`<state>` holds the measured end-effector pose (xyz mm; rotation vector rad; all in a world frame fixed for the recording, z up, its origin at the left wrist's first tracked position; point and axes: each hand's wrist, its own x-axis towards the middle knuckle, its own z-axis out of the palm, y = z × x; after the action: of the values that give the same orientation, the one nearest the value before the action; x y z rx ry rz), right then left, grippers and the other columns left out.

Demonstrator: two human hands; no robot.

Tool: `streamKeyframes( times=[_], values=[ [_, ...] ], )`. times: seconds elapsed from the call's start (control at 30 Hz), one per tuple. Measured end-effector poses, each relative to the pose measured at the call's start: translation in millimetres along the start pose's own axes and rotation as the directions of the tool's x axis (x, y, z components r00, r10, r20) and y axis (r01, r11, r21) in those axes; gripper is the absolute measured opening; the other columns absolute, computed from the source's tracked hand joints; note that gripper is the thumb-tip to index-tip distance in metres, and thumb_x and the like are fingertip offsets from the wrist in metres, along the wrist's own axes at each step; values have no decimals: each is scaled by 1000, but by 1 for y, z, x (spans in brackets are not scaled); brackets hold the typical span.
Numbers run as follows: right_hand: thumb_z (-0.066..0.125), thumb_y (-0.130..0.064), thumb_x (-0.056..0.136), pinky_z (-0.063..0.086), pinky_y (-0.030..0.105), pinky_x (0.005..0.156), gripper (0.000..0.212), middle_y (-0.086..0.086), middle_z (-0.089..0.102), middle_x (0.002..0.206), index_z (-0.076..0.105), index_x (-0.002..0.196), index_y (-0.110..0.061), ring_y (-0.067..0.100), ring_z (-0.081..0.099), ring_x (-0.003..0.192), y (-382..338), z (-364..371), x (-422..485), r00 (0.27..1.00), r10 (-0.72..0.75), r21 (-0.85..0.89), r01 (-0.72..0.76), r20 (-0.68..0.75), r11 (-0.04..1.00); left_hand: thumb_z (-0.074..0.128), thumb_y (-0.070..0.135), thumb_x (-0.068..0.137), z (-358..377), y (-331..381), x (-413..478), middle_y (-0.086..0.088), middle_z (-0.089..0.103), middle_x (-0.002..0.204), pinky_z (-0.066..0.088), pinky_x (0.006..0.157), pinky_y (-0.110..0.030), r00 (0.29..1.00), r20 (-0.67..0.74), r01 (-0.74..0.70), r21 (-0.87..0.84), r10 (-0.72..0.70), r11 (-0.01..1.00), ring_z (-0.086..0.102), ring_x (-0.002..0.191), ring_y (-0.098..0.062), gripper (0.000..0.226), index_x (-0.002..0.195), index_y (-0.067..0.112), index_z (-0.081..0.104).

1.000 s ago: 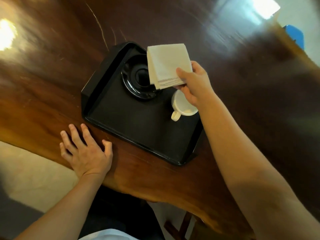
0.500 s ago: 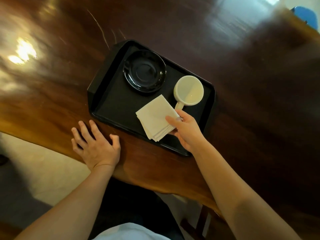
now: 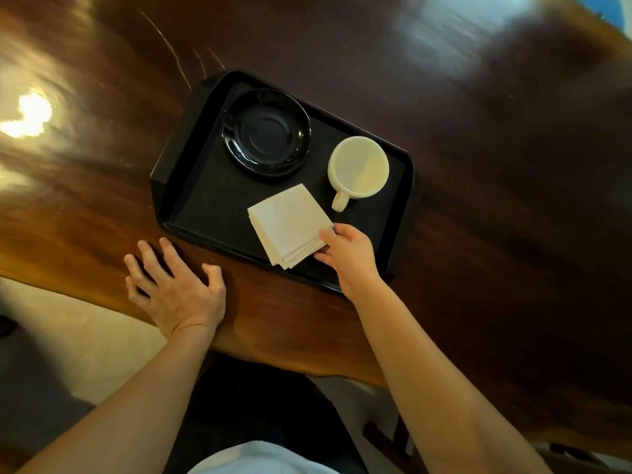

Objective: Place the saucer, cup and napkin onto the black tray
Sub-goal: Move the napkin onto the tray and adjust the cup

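A black tray (image 3: 191, 186) lies on the dark wooden table. A black saucer (image 3: 266, 132) rests in its far left part. A cream cup (image 3: 358, 167) stands upright to the right of the saucer, its handle pointing toward me. A folded white napkin (image 3: 289, 224) lies on the tray's near side, its near corner over the rim. My right hand (image 3: 349, 254) pinches the napkin's right corner between thumb and fingers. My left hand (image 3: 174, 285) lies flat on the table beside the tray's near left edge, fingers spread, holding nothing.
The wooden table (image 3: 478, 165) has a curved near edge (image 3: 273, 357) just under my wrists. Pale floor (image 3: 85, 336) shows below it at left. A blue object (image 3: 605, 8) sits at the far right corner.
My right hand brought the napkin down from above the saucer onto the tray's near side, uncovering the cup and saucer. My left hand stayed flat on the table.
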<state>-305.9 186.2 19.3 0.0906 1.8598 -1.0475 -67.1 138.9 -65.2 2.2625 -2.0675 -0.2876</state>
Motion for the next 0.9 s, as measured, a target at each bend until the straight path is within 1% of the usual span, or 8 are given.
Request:
streamKeyframes(
  times=[0.07, 0.13, 0.23, 0.33, 0.43, 0.57, 0.7, 0.9],
  values=[
    [66, -24, 96, 61, 38, 87, 37, -1, 70, 112, 61, 131, -15, 15, 68, 100, 1, -8, 2, 989, -92, -167, 72, -118, 983, 39, 58, 91, 1, 0, 0, -16, 28, 163, 21, 117, -63, 1000, -2, 0, 0, 0, 1000, 23, 151, -43, 76, 154, 16, 32],
    [68, -34, 94, 57, 34, 87, 41, -8, 67, 107, 61, 132, -19, 11, 64, 99, 0, -15, 5, 958, -198, -236, 147, -209, 961, 39, 57, 91, 0, 0, 0, -16, 28, 163, 21, 117, -63, 1000, -6, -2, 2, 2, 1000, 23, 151, -43, 75, 154, 17, 31],
    [70, -38, 92, 52, 29, 68, 41, -3, 68, 100, 65, 130, -21, 10, 59, 81, -11, -12, 11, 967, -152, -74, 140, -205, 987, 39, 57, 91, 0, 0, -1, -16, 28, 163, 21, 117, -63, 1000, -5, -1, -4, 1, 1000, 23, 151, -43, 75, 154, 17, 31],
    [70, -39, 92, 41, 24, 51, 33, 1, 69, 90, 72, 117, -17, 8, 52, 64, -22, -3, 16, 980, -114, 18, 118, -164, 993, 39, 56, 91, -1, 1, -1, -17, 28, 163, 20, 117, -63, 1000, -1, -2, -11, 2, 1000, 22, 151, -43, 75, 154, 16, 30],
    [69, -37, 93, 42, 26, 53, 20, 2, 72, 85, 76, 99, -19, 9, 51, 63, -25, 1, 20, 984, -86, 52, 95, -153, 994, 40, 55, 91, -3, 2, -2, -17, 28, 163, 19, 117, -63, 1000, -6, -1, -16, 1, 1000, 22, 151, -43, 74, 153, 16, 31],
    [73, -26, 92, 46, 21, 49, 24, 6, 73, 80, 77, 108, -9, 8, 54, 56, -28, -3, 23, 979, -70, 161, 101, -191, 982, 41, 54, 91, -5, 4, -2, -18, 28, 163, 19, 117, -64, 1000, -5, 0, -27, 0, 1000, 21, 152, -44, 74, 153, 15, 31],
    [72, -23, 93, 50, 19, 49, 20, 6, 74, 76, 77, 106, -9, 4, 54, 48, -33, -13, 26, 966, -76, 184, 123, -245, 975, 41, 54, 92, -6, 4, -2, -18, 28, 163, 19, 117, -64, 1000, -7, -2, -29, 2, 1000, 21, 152, -44, 74, 153, 15, 31],
    [71, -23, 94, 52, 23, 55, 15, 6, 74, 77, 76, 101, -10, 6, 54, 48, -42, -32, 32, 954, -55, 203, 118, -295, 972, 42, 53, 92, -7, 5, -3, -18, 27, 163, 19, 117, -64, 1000, -16, -1, -28, 1, 1000, 21, 151, -44, 74, 153, 15, 30]
  ],
)
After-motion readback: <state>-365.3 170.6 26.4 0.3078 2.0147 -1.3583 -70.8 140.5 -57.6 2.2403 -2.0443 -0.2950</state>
